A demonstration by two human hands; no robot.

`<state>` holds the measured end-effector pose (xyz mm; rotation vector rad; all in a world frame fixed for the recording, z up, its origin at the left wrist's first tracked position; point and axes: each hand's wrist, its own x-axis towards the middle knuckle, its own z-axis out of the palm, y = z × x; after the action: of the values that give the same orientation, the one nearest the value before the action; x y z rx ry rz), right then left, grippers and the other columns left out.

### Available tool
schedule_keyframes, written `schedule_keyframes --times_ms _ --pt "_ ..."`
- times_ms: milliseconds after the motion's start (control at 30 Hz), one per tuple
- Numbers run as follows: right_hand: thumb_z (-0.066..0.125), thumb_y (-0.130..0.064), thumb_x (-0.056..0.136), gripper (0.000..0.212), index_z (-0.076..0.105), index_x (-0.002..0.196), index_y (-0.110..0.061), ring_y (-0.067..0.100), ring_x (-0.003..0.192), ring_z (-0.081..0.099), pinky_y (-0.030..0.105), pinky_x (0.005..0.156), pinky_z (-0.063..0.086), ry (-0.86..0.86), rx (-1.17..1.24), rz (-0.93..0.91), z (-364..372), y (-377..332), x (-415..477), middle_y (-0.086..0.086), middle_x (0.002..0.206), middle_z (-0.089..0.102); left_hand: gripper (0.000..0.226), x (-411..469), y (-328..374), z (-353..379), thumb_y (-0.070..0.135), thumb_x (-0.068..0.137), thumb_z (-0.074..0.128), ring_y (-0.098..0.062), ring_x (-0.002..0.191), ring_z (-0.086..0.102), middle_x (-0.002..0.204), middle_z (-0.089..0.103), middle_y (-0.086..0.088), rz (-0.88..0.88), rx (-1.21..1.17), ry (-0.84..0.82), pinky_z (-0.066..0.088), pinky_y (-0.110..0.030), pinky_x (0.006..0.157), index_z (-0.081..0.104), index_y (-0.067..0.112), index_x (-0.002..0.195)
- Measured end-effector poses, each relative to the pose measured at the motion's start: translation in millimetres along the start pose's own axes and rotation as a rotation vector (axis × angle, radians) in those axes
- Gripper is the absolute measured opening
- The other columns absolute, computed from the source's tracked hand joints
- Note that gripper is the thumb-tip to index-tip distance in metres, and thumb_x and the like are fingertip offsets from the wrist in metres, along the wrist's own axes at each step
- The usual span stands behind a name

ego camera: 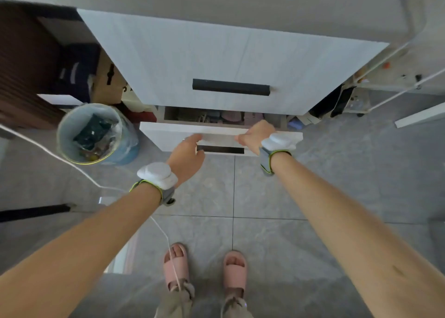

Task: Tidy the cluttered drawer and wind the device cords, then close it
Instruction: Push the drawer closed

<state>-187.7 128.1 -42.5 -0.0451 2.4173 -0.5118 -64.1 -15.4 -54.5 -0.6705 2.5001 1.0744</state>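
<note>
Drawer [168, 137]: the lower of two white fronts, pulled out a short way. A narrow strip of its inside shows, and the jumble there is too dim and blurred to name.
Right hand [255, 134]: on the drawer's top edge, right of centre. Its fingers are hooked over the rim and the thumb lies along the front, so the drawer is in its grasp.
Left hand [186, 154]: against the drawer's front, left of centre. Its fingers stretch out to the top edge and the thumb is by the handle's left end. The hand is relaxed and holds nothing.
Handle [220, 149]: a dark slot in the drawer's front, between the two hands and just below their fingertips.
Upper drawer [216, 52]: directly above the drawer, shut, with a black bar across it.
Bin [94, 134]: just beside the drawer's left corner, lined with plastic and holding rubbish.
Cable [79, 168]: white, running left of the drawer past the bin and under the left forearm.
Wrist pods [157, 174]: white, one strapped to each wrist, short of the drawer.
Slippers [174, 262]: pink, on grey tiles, well apart from the drawer's front.
</note>
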Motion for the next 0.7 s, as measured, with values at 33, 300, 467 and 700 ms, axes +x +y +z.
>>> schedule_keyframes --times_ms 33,300,467,700 --pt "0.072 -0.038 0.076 0.039 0.067 0.092 -0.003 0.02 0.074 0.059 0.028 0.067 0.05 0.01 -0.003 0.018 -0.3 0.0 -0.2 0.006 0.08 0.06 0.047 1.5 0.3 -2.2 0.012 0.096 0.044 -0.025 0.128 0.044 0.142 0.043 -0.009 0.007 0.056 -0.014 0.034 -0.03 0.106 0.035 0.01 0.142" --pt "0.062 -0.034 0.085 0.042 0.049 0.053 -0.01 0.023 0.064 0.054 0.026 0.056 0.038 0.091 0.065 -0.037 5.5 -2.4 6.0 0.005 0.06 0.052 0.046 25.9 5.2 -23.7 0.017 0.096 0.045 -0.025 0.128 0.044 0.143 0.043 -0.008 0.012 0.213 -0.049 0.035 -0.031 0.105 0.035 0.01 0.141" --pt "0.053 -0.034 0.093 0.052 0.038 0.047 -0.014 0.023 0.059 0.047 0.027 0.059 0.035 0.12 -0.049 -0.12 4.9 -5.8 15.4 0.0 0.05 0.038 0.046 41.2 7.8 -29.0 0.019 0.096 0.044 -0.024 0.129 0.043 0.143 0.042 -0.008 0.023 0.232 -0.039 0.035 -0.03 0.103 0.036 0.008 0.14" --pt "0.041 -0.025 0.097 0.033 0.061 0.078 -0.008 0.029 0.079 0.059 0.029 0.068 0.043 0.116 -0.096 -0.224 3.8 -3.6 20.3 0.011 0.079 0.059 0.05 52.1 10.4 -30.1 0.017 0.094 0.046 -0.029 0.123 0.049 0.145 0.038 -0.011 0.042 0.239 -0.036 0.042 -0.034 0.096 0.032 0.007 0.141"
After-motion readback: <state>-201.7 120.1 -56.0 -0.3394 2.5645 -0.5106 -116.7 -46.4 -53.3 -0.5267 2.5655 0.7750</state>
